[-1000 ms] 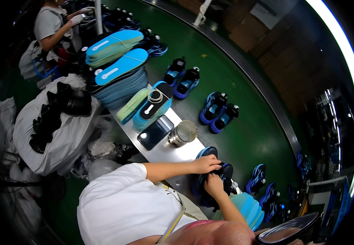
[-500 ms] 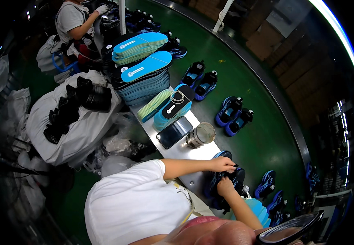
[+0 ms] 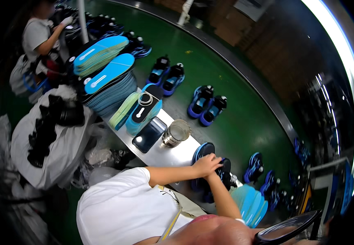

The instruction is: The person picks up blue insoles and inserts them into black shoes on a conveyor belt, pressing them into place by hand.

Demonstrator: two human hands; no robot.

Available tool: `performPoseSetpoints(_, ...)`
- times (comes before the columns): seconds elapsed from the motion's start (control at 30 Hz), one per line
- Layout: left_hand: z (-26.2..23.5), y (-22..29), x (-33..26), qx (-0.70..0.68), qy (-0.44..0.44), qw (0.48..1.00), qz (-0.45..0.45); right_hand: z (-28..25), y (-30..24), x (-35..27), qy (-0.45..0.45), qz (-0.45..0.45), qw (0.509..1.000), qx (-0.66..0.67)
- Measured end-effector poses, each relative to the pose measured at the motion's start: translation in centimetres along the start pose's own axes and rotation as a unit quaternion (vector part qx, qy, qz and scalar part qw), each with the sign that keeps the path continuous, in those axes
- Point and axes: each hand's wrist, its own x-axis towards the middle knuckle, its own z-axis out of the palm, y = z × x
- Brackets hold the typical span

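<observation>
My left hand (image 3: 207, 165) reaches across from the left, its fingers bent over a pair of black-and-blue sneakers at the table's near end. One sneaker (image 3: 202, 152) shows just beyond that hand, the other sneaker (image 3: 225, 168) to its right. What the left fingers grip is hidden. My right hand (image 3: 212, 175) comes up from below and meets the left one; its fingers are covered. Beside my right forearm lies a fan of light-blue insoles (image 3: 248, 202).
Along the metal table (image 3: 188, 154) stand a glass jar (image 3: 177, 132), a dark phone (image 3: 149, 134) and stacked insoles (image 3: 109, 75). More sneakers (image 3: 207, 105) line the green conveyor (image 3: 234, 134). A white sack with black pieces (image 3: 19, 141) stands left; a co-worker (image 3: 38, 36) sits beyond.
My hands were apart on the sneakers; now the left overlaps the right. The view has shifted, so the table and conveyor appear farther left.
</observation>
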Motion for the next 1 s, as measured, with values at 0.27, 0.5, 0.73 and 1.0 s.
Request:
performPoseSetpoints(0.27, -0.8, -0.2, -0.1, 0.094, 0.02, 0.992, 0.084, -1.0, -1.2, 1.7, -0.006, 0.043, 0.999, -0.002)
performPoseSetpoints(0.5, -0.8, -1.1, 0.0, 0.129, -0.013, 0.983, 0.131, -3.4, -2.6, -2.5, -0.061, 0.035, 0.998, -0.005)
performPoseSetpoints(0.73, -0.8, -1.0, 0.7, -0.034, -0.062, 0.997, 0.0, -8.1, -6.3, -4.5, -0.298, 0.134, 0.944, 0.042)
performPoseSetpoints(1.0, -2.2, 0.0, 1.4, 0.361, -0.173, 0.873, 0.28, -3.6, -7.4, -4.7, -0.056, 0.214, 0.974, 0.051)
